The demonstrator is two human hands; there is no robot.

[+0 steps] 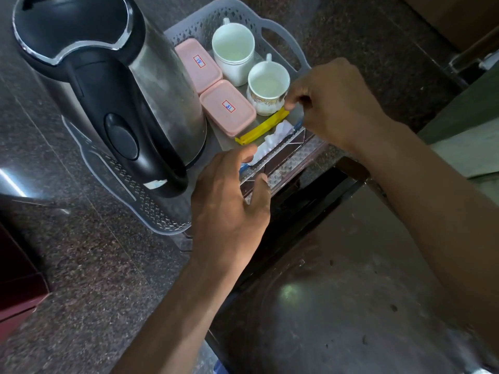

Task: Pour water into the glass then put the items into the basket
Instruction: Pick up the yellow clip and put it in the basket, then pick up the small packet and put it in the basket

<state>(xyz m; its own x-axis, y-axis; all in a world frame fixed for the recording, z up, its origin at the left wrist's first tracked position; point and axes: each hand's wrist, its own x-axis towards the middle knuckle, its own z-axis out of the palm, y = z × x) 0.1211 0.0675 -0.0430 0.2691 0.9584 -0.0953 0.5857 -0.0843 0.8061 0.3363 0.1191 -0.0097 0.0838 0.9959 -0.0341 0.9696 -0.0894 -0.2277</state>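
The basket [280,41] on the worktop [94,265] holds kettle [151,85], 2 cups and 2 pink boxes. The right hand [332,103] pinches a yellow sachet [262,128], tucking it in; the left hand [229,195], fingers loosely spread, steadies the near rim.

Dim, soft-focus wide-angle view; glare streaks the kettle [167,85], edges bend.

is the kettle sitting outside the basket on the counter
No, the kettle stands inside the basket, at its left end beside the two pink boxes.
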